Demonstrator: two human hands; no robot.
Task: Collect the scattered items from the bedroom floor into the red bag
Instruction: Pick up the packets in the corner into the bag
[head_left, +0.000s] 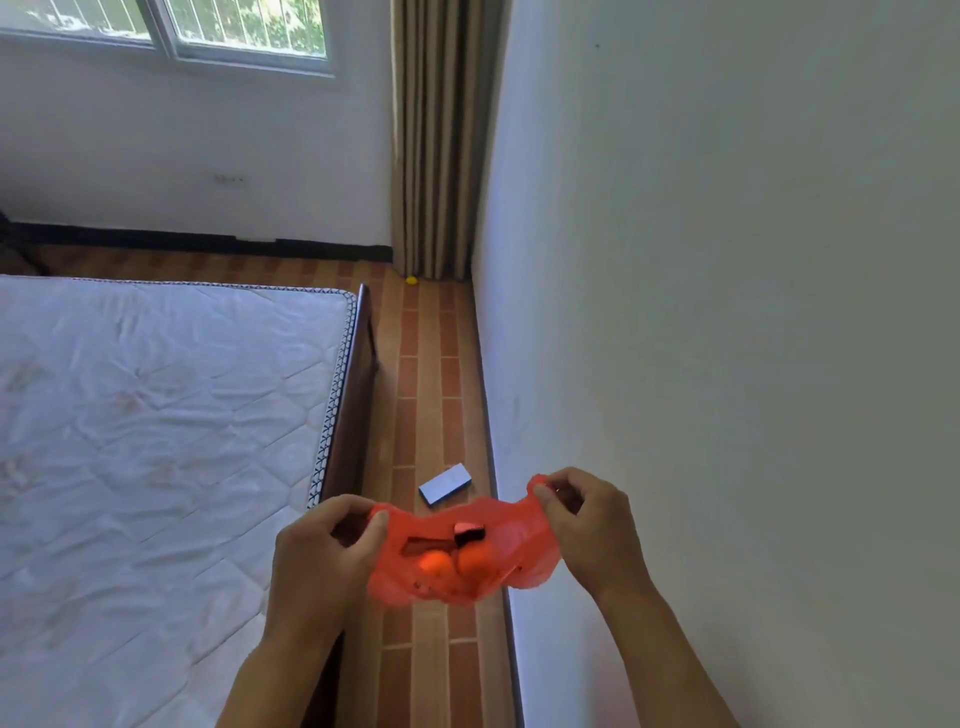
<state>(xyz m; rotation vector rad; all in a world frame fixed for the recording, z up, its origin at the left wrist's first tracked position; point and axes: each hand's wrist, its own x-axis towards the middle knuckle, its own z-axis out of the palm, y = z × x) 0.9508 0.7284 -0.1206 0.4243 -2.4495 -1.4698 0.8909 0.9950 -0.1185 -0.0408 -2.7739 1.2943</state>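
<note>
Head view: looking down a narrow strip of floor (431, 374) between a bed and a wall.
Red bag (498, 525): hanging in the air between both hands, mouth stretched wide, well above the tiles.
Left hand (317, 551): pinching the bag's left rim, fingers and thumb curled on the plastic.
Right hand (587, 519): gripping the right rim, fingers clamped on the bunched edge.
Inside the bag: showing two orange balls (439, 564) side by side and a dark small object (469, 532) just above them.
Blue-grey flat box (445, 484): lying on the tiles just beyond the bag, near the wall.
Yellow ball (411, 280): resting far off at the foot of the curtain (441, 140).
Mattress (156, 415): filling the left, bare and quilted.
</note>
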